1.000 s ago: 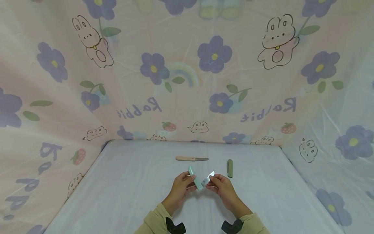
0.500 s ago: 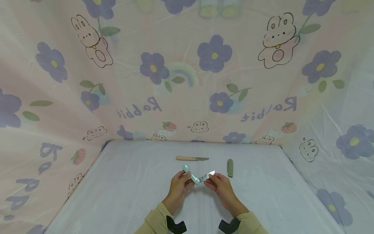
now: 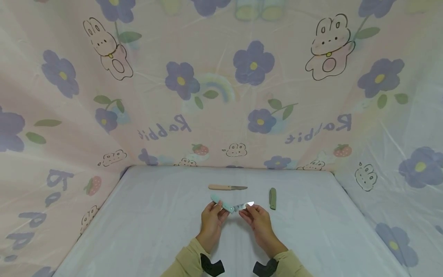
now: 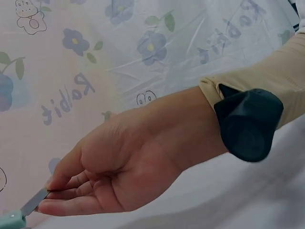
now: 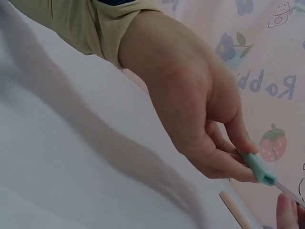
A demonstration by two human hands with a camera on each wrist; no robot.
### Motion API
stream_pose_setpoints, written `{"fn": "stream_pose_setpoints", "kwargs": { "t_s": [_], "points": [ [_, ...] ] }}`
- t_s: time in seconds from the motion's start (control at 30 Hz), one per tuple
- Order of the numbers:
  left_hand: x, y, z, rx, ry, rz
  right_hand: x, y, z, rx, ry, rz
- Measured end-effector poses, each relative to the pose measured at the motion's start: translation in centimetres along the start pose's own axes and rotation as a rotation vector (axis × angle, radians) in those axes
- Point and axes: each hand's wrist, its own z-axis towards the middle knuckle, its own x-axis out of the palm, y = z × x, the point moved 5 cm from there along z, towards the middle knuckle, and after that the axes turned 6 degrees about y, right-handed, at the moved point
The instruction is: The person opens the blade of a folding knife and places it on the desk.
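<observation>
A mint-green folding knife [image 3: 226, 206] is held between both hands, its blade [image 3: 243, 206] swung out to a wide angle, not far from straight with the handle. My left hand [image 3: 211, 223] grips the handle with thumb and fingers; the right wrist view shows this left hand [image 5: 190, 105] around the green handle [image 5: 257, 168]. The blade's tip end is pinched by the thumb and fingers of my right hand [image 3: 260, 223]. In the left wrist view that right hand [image 4: 128, 167] appears with the bare blade [image 4: 34, 201] running to the pivot.
Behind the hands, a knife with a pale wooden handle [image 3: 219, 187] lies on the white table [image 3: 155, 215]. An olive-green folded knife [image 3: 272, 199] lies to the right. A printed curtain [image 3: 214, 104] rises along the back and sides.
The angle between handle and blade has widened from a sharp V to nearly flat. The handle's far end has swung left, and the pivot has moved up and left.
</observation>
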Motion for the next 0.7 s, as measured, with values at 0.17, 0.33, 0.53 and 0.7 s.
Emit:
{"fn": "stream_pose_setpoints", "kwargs": {
  "t_s": [0.17, 0.33, 0.53, 0.7],
  "points": [
    [0.0, 0.1, 0.0, 0.026, -0.066, -0.037, 0.4, -0.3, 0.0, -0.012, -0.032, 0.024],
    [0.1, 0.1, 0.1, 0.046, -0.097, -0.074, 0.8, -0.5, -0.1, -0.026, -0.053, 0.049],
    [0.4, 0.1, 0.2, 0.056, -0.124, -0.112, 1.2, -0.8, -0.2, -0.061, -0.098, 0.126],
    [0.6, 0.2, 0.2, 0.051, -0.154, -0.152, 1.7, -1.3, -0.4, -0.097, -0.134, 0.180]
  ]
}}
